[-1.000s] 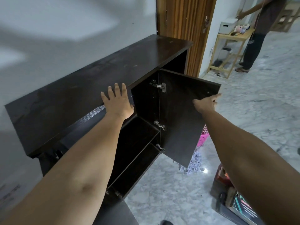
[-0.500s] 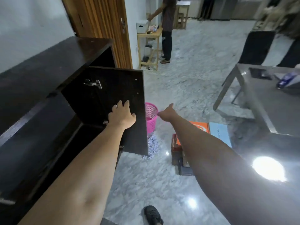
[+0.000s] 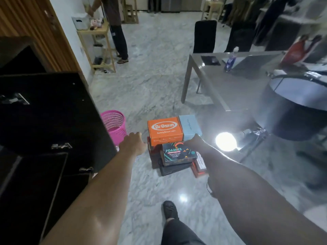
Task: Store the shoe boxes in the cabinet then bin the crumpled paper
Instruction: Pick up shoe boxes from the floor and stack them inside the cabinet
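Both arms reach down toward the stack of cardboard shoe boxes (image 3: pixel 174 147) piled on the grey marble floor (image 3: pixel 150 89). The left hand (image 3: pixel 133 141) hangs just to the left of the pile, its fingers pointing away and down, so I cannot tell whether they are spread or curled. The right hand (image 3: pixel 193 141) sits at the pile's right side, just beyond the black printed box lettered FOAMIES (image 3: pixel 178 153) and against the pale blue rectangular box (image 3: pixel 190 127); its fingers are hidden too, so their state is unclear. Beyond both sets of fingers lies the orange rectangular box (image 3: pixel 165 129), resting on top. The pink plastic mesh bin (image 3: pixel 115 125) stands left of the left fingers, beside the open dark wooden cabinet door (image 3: pixel 53 112).

These boxes look stiff but light (unless shoes are inside), with smooth printed sides that may slide on one another. Palms pressed on opposite short ends, or fingers hooked under a bottom edge, should give the surest hold; lifting several at once risks the loosely stacked ones shifting
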